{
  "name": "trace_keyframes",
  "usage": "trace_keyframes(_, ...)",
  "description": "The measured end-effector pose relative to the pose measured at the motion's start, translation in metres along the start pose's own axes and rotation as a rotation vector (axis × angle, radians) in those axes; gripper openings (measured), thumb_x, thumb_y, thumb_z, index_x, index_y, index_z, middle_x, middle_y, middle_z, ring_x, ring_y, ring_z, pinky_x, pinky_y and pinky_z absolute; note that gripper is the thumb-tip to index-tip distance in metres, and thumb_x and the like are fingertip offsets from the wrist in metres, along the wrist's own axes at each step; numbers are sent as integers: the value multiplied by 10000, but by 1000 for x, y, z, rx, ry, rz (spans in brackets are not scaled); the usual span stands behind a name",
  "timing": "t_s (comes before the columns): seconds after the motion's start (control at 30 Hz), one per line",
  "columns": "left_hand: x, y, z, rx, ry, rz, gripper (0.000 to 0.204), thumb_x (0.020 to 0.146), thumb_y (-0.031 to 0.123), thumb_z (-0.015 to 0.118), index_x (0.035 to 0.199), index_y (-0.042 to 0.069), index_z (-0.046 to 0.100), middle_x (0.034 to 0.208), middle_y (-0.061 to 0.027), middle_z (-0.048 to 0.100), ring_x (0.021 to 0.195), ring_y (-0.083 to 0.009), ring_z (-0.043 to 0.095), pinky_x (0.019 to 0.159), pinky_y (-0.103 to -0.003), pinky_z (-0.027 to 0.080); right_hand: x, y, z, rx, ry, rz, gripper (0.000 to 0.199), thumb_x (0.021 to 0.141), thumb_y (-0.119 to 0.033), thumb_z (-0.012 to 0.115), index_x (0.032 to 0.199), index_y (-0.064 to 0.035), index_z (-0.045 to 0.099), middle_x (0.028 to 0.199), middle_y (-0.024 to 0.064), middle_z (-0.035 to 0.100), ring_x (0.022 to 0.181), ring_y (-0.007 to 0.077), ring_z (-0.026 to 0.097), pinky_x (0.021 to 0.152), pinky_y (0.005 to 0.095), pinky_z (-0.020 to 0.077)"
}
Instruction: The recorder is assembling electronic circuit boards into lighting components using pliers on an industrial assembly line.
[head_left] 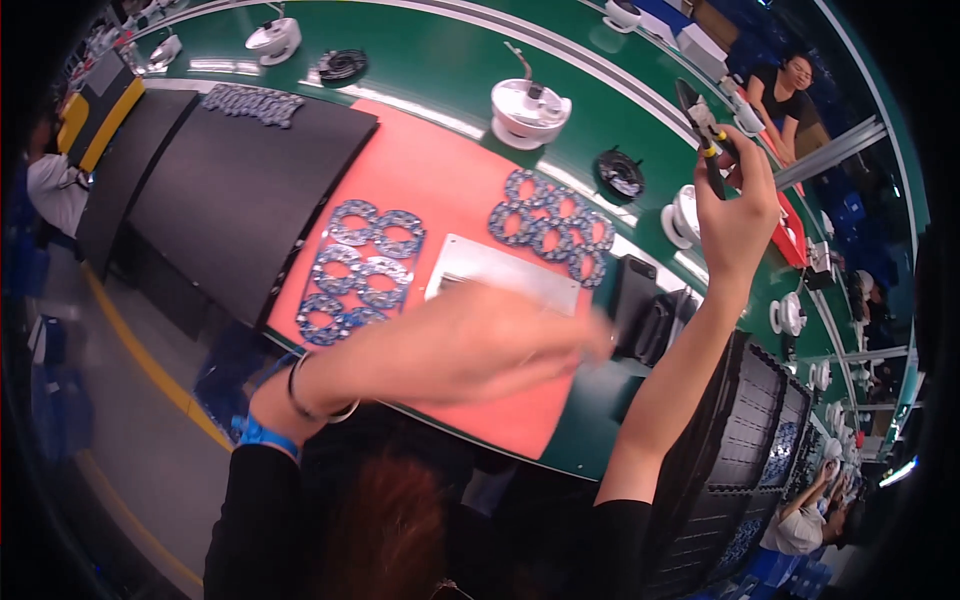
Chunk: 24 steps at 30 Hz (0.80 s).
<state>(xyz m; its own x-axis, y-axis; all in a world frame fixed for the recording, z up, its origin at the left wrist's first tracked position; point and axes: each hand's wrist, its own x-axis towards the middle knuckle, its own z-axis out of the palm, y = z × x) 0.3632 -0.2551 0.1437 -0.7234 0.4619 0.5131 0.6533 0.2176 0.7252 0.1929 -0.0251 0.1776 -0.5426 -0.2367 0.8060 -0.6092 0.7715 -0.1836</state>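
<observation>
My right hand (738, 205) is raised over the right side of the bench, its fingers and thumb closed around pliers (712, 145) with black and yellow handles. My left hand (500, 335) passes above the pink mat (400, 150), over the near part of a flat silver metal plate (500, 268). Motion smears its fingers, so I cannot tell whether they hold anything. To the left of the plate lies a panel of ring-shaped circuit boards (382, 285). Another group of ring-shaped boards (550, 238) rests at the plate's far right.
Black trays (240, 190) stand at the left, with more boards (252, 104) on them. White rounded housings (530, 112) and a black round part (620, 175) sit on the green line (430, 80). Black holders (640, 305) and stacked black trays (745, 420) are at the right. Other people work nearby.
</observation>
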Motion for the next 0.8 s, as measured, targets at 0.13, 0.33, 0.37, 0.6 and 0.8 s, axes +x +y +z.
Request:
trace_keyframes(0.13, -126, 1, -12, -286, -302, -377, 144, 915, 75, 626, 1051, 66, 675, 833, -100, 695, 748, -241, 694, 649, -341, 522, -23, -35, 3, 143, 129, -19, 397, 743, -11, 750, 1127, -93, 693, 864, 37, 629, 782, 182, 610, 721, 320, 488)
trace_keyframes(0.33, -291, -16, -28, 123, -95, -1092, 133, 872, 68, 577, 963, 68, 674, 677, -131, 656, 655, -316, 677, 613, -394, 521, -32, -83, 28, 364, 210, 165, 308, 823, -79, 778, 1115, -39, 687, 879, 43, 673, 748, 136, 598, 728, 284, 494)
trace_keyframes(0.37, -315, -26, -24, 364, 52, -1038, 116, 872, 88, 602, 950, 58, 681, 713, -165, 670, 706, -356, 687, 650, -436, 539, -33, -88, 35, 373, 208, 162, 308, 823, -79, 778, 1115, -39, 687, 879, 43, 673, 748, 136, 598, 728, 284, 494)
trace_keyframes(0.6, -244, -4, -43, 363, -89, -930, 112, 928, 143, 642, 955, 43, 687, 815, -174, 694, 772, -378, 684, 687, -444, 538, -56, -96, 65, 490, 160, 252, 313, 802, -46, 760, 1104, -34, 682, 866, 52, 660, 740, 138, 600, 717, 276, 485)
trace_keyframes(0.8, -159, -65, -42, 531, 322, -534, 88, 892, 6, 676, 975, 8, 704, 1006, -109, 702, 903, -313, 666, 711, -388, 542, -55, -101, 66, 415, 103, 235, 366, 751, 4, 745, 1109, -33, 676, 863, 64, 649, 745, 164, 616, 711, 300, 491)
